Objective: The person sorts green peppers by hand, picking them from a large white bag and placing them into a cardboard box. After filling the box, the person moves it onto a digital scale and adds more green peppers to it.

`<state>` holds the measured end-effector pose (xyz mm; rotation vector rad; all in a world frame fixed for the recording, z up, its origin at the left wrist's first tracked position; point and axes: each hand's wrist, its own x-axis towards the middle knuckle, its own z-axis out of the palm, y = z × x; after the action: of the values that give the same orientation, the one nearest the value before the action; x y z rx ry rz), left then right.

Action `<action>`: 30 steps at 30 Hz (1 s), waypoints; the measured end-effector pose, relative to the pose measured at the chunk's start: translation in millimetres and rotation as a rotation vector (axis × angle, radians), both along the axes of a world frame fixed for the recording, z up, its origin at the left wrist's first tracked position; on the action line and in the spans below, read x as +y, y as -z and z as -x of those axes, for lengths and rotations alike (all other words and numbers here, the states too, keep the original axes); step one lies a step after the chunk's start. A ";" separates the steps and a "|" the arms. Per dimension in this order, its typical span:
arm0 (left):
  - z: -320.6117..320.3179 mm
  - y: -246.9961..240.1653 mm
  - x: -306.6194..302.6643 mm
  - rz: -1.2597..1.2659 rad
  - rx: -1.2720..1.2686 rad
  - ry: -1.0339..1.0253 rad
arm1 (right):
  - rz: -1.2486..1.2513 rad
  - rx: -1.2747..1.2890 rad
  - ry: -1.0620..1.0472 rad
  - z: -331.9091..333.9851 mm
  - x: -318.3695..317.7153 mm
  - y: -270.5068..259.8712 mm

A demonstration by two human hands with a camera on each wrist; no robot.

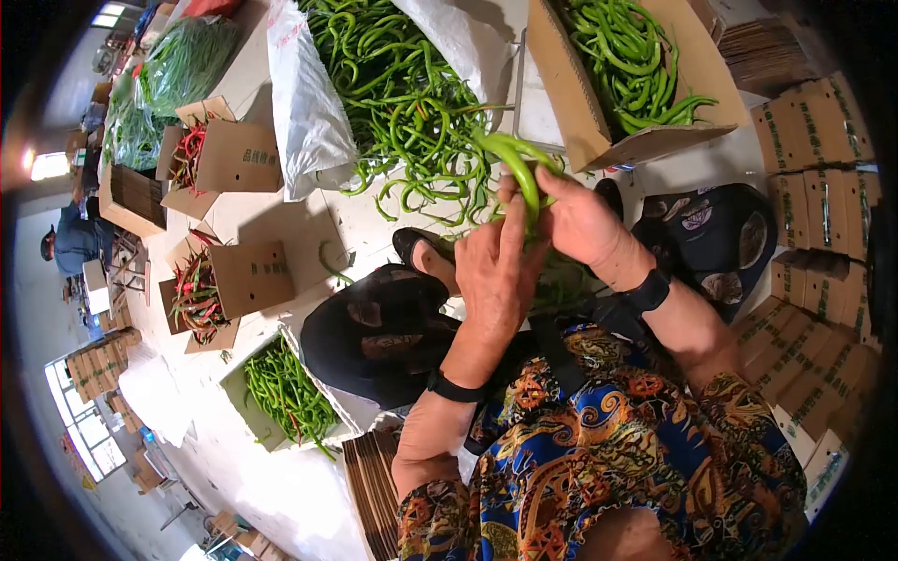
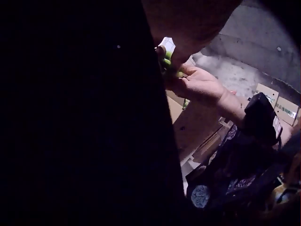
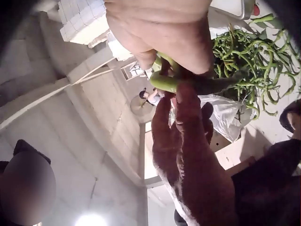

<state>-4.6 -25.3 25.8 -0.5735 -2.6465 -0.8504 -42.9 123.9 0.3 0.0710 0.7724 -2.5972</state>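
Observation:
Both hands meet around a few long green peppers (image 1: 526, 178) in the middle of the head view. The left hand (image 1: 496, 266) grips the peppers' lower part with its fingers. On the other side, the right hand (image 1: 582, 224) holds them between thumb and fingers. In the right wrist view a curved green pepper (image 3: 162, 82) shows between the right hand (image 3: 162, 28) and the left hand (image 3: 188, 150). Beyond the hands, a heap of green peppers (image 1: 402, 103) spills from a white sack (image 1: 313, 122). Darkness covers much of the left wrist view.
A carton (image 1: 571, 84) with green peppers stands beyond the right hand. Two cartons (image 1: 245, 154) (image 1: 257, 278) of red peppers and a white box (image 1: 245, 411) of green peppers stand at the left. Stacked cartons (image 1: 823, 206) line the right side. Another person (image 1: 79, 241) is far left.

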 end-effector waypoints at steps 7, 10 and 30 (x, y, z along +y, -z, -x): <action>-0.6 11.7 -12.3 -0.520 -0.335 -0.084 | -0.746 0.295 -0.058 -11.9 -12.2 -40.0; -1.9 -25.7 -4.8 -0.998 -0.529 -0.208 | -1.073 0.536 0.013 -17.2 -13.4 -42.9; 149.5 -116.7 115.8 -0.194 0.441 0.267 | -1.407 1.050 0.028 -46.4 54.3 -94.2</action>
<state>-154.2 90.5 142.5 -0.9528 -2.0952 -0.9158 3.5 178.2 94.5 -0.8869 2.7119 -1.4015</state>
